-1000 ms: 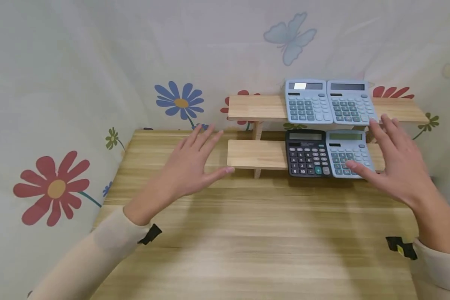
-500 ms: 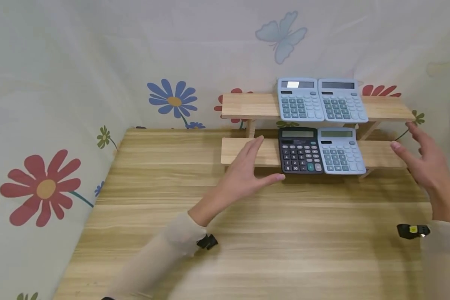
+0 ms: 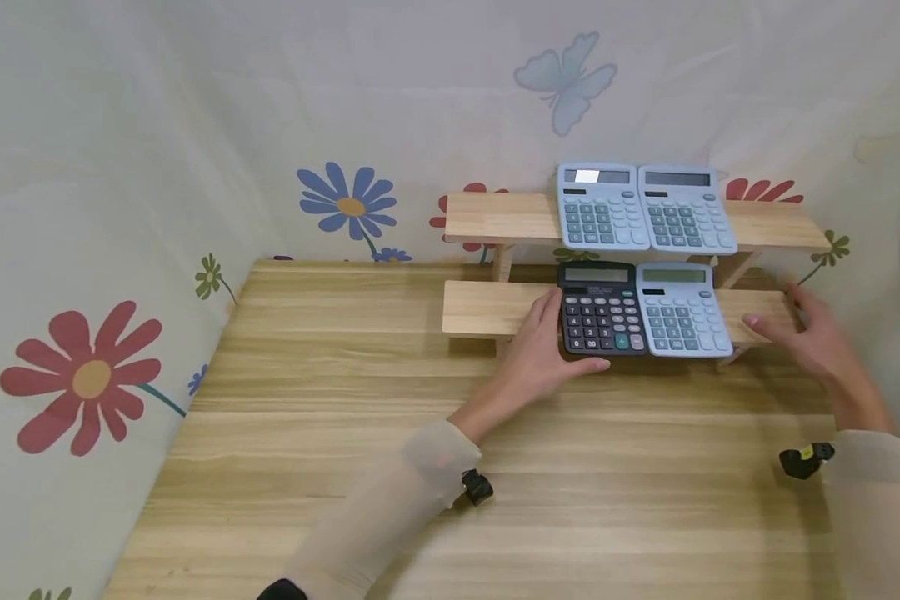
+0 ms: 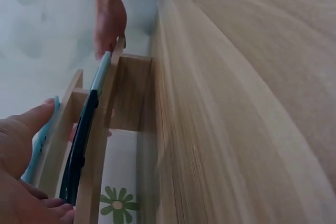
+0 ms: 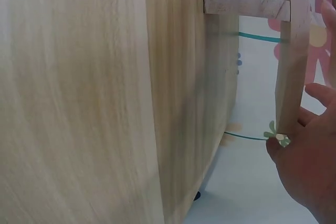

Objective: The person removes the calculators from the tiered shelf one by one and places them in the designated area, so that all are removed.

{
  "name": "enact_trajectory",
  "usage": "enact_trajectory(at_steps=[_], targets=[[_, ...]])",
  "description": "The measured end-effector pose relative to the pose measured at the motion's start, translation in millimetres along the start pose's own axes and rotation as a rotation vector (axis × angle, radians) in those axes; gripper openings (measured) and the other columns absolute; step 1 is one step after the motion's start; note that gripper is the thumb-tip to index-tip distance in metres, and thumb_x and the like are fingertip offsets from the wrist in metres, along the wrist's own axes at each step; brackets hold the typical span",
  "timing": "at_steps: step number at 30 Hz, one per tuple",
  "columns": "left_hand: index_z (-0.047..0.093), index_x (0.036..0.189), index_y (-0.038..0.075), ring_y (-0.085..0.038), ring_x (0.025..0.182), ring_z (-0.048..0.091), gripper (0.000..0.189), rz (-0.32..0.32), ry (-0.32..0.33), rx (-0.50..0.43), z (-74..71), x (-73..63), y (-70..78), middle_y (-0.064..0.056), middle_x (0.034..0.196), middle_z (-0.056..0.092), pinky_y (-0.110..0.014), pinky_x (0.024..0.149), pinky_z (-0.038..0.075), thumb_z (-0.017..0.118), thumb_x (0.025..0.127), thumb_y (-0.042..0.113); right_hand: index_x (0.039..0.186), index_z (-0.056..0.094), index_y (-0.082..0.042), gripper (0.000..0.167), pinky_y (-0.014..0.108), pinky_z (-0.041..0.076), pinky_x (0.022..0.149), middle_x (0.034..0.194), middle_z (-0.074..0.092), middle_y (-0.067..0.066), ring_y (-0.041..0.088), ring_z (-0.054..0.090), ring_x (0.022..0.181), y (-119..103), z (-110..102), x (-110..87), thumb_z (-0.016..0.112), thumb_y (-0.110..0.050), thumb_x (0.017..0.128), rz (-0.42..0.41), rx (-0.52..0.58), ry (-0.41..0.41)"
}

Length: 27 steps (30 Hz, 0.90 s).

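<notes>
On the lower shelf (image 3: 487, 307) of a two-tier wooden stand, a black calculator (image 3: 598, 321) leans beside a light blue calculator (image 3: 678, 321). My left hand (image 3: 536, 354) is at the black calculator's left edge, its fingers extended along that side and the thumb spread in front of the lower edge. Whether the fingertips touch the calculator is hard to tell. At the right end of the lower shelf is my right hand (image 3: 821, 342), with its thumb over the board and its fingers around the board's end. The right wrist view shows those fingers (image 5: 275, 148) close against the wood.
Two more light blue calculators, a left one (image 3: 603, 212) and a right one (image 3: 686, 212), lean side by side on the upper shelf (image 3: 502, 218). The stand is at the back of a wooden table (image 3: 345, 467), before a flower-printed cloth (image 3: 420, 83).
My left hand has moved right, from left of the stand to the black calculator. My right hand has gone from in front of the blue calculators to the lower shelf's right end. The calculators stay put.
</notes>
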<state>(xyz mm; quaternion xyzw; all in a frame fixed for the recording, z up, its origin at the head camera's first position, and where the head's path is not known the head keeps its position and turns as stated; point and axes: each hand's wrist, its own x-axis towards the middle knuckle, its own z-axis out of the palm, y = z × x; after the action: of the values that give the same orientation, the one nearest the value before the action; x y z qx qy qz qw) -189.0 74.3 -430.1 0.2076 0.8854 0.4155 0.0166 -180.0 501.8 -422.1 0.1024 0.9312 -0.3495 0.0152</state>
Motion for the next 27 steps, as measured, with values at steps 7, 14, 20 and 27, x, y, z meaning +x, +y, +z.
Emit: enact_trajectory(at_steps=[7,14,20,27], targets=[[0.011,0.170,0.006,-0.027,0.159,0.027,0.128,0.008,-0.019,0.086,10.1,5.8,-0.6,-0.011,0.176,0.018,-0.037,0.129,0.027,0.087,0.082,0.060,0.167,-0.013,-0.008,0.115,0.080,0.006,0.120,0.170,-0.011,0.035,0.065,0.002,0.151,5,2,0.9,0.062,-0.062,0.099,-0.001,-0.022,-0.030],[0.017,0.168,0.003,-0.027,0.157,0.030,0.118,-0.003,0.055,0.083,13.7,7.0,-3.3,-0.013,0.174,0.024,-0.038,0.130,0.024,0.090,0.085,0.046,0.166,-0.011,-0.001,0.117,0.080,0.010,0.119,0.168,-0.006,0.039,0.067,0.009,0.149,4,9,6.4,0.066,-0.058,0.099,-0.025,-0.018,-0.034],[0.019,0.168,0.003,-0.028,0.156,0.032,0.117,-0.001,0.078,0.096,13.0,8.2,-2.2,-0.013,0.173,0.026,-0.038,0.130,0.023,0.089,0.085,0.045,0.165,-0.007,0.003,0.112,0.081,0.006,0.119,0.168,-0.007,0.039,0.067,0.005,0.150,7,12,9.5,0.063,-0.057,0.101,-0.050,-0.052,-0.024],[0.019,0.168,0.002,-0.029,0.155,0.033,0.116,0.002,0.078,0.104,17.4,8.8,-1.8,-0.014,0.172,0.028,-0.037,0.130,0.023,0.089,0.086,0.047,0.165,0.006,0.008,0.098,0.082,0.009,0.119,0.170,-0.002,0.037,0.064,0.005,0.152,11,12,6.4,0.054,-0.053,0.105,-0.173,-0.217,0.014]])
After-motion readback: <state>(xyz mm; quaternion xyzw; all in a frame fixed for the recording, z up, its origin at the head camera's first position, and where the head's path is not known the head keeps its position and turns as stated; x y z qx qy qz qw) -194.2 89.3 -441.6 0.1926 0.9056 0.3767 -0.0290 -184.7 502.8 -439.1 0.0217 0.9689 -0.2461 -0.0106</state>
